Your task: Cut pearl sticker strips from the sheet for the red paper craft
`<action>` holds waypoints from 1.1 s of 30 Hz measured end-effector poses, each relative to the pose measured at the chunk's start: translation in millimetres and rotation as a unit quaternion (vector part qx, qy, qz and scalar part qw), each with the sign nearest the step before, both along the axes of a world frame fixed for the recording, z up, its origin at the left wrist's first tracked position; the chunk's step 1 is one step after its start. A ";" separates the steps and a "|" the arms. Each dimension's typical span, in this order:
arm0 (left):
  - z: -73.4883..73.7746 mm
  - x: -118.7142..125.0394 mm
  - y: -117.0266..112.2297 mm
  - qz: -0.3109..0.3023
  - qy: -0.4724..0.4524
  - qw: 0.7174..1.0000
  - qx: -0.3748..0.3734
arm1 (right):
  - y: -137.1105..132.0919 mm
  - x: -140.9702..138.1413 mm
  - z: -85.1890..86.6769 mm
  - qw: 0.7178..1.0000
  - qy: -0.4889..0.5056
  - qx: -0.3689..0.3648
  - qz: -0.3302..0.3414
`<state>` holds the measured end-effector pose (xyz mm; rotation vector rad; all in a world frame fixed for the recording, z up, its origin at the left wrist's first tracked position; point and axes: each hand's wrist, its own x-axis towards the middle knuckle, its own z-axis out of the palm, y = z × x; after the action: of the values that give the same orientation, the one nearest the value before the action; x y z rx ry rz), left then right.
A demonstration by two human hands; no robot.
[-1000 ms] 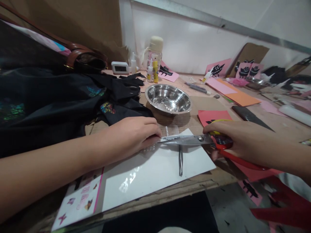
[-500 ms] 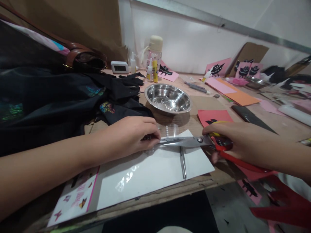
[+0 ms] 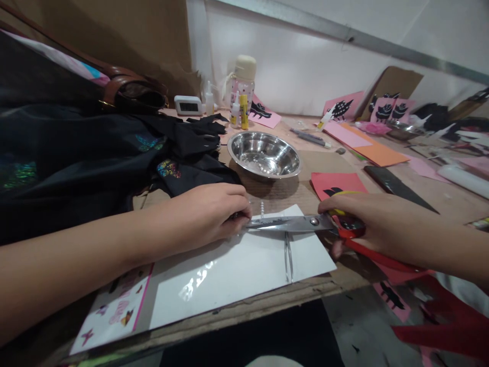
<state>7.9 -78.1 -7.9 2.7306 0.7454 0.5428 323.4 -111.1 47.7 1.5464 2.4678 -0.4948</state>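
My right hand point(image 3: 376, 223) is closed on the red handles of a pair of scissors point(image 3: 294, 223), whose steel blades point left across the table. My left hand point(image 3: 208, 211) is curled, fingertips pinching a clear strip of small pearl stickers point(image 3: 262, 209) right at the blade tips. Both rest over a glossy white sheet point(image 3: 229, 270) lying at the table's front edge. A pair of metal tweezers point(image 3: 288, 257) lies on that sheet just below the blades.
A steel bowl point(image 3: 264, 155) holding a few beads stands behind the hands. Black fabric point(image 3: 76, 158) and a brown bag fill the left. Glue bottles point(image 3: 240, 112), a bottle, pink and orange papers point(image 3: 372, 148) and black cut-outs lie at the back and right.
The white sheet and tweezers have slid slightly left and down. The clear strip between my left fingers and the blades looks shorter. Both hands stay nearly in place.
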 end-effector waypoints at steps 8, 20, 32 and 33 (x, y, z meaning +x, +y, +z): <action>-2.7 0.3 2.7 -0.001 -0.010 1.000 0.005 | 3.1 1.8 -6.9 0.999 0.008 -0.014 -0.028; -2.1 -4.9 2.6 -0.022 -0.031 0.999 0.002 | 0.9 -6.5 -1.4 0.998 -0.028 -0.011 -0.048; -3.1 -3.0 -3.0 -0.029 -0.014 0.999 0.018 | -0.3 -4.1 -3.9 1.000 -0.022 0.011 -0.014; -3.4 -2.9 -2.7 -0.029 -0.015 0.999 0.019 | -0.4 -3.5 -4.3 1.000 -0.025 0.012 -0.014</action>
<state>4.9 -80.8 -11.3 2.7628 0.6536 0.5885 319.9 -111.5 43.4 1.5860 2.4274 -0.4272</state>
